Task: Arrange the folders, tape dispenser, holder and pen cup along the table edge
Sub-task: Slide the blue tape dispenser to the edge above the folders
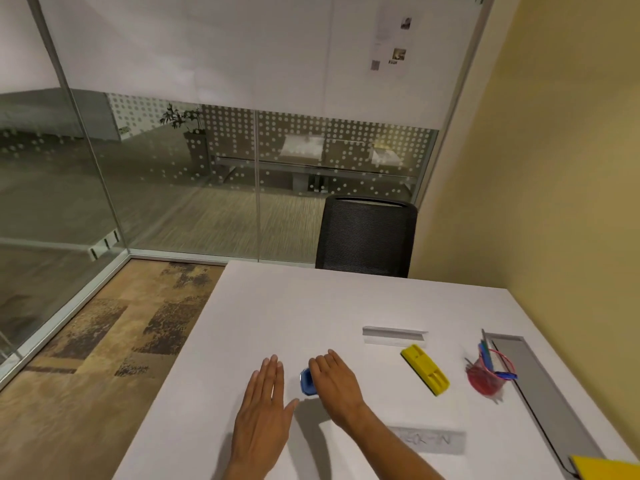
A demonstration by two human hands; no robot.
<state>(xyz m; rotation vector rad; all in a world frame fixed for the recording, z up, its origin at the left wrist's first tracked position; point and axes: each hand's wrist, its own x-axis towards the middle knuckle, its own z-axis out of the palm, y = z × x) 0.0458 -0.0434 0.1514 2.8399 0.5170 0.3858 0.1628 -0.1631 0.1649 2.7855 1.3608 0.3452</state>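
A blue tape dispenser [307, 382] lies on the white table [311, 306], mostly hidden under my right hand [334, 382], which rests over it with fingers curled around its side. My left hand [265, 407] hovers flat and empty just left of it, fingers together and thumb out. A yellow holder [425, 370] lies at an angle to the right. A red pen cup [486, 377] with several pens stands further right. The corner of a yellow folder [604, 468] shows at the bottom right.
A white angled nameplate [393, 336] stands beyond the yellow holder. A grey cable tray [540, 386] runs along the table's right side by the yellow wall. A label strip [427, 440] lies near my right forearm. A black mesh chair [367, 235] stands at the far edge.
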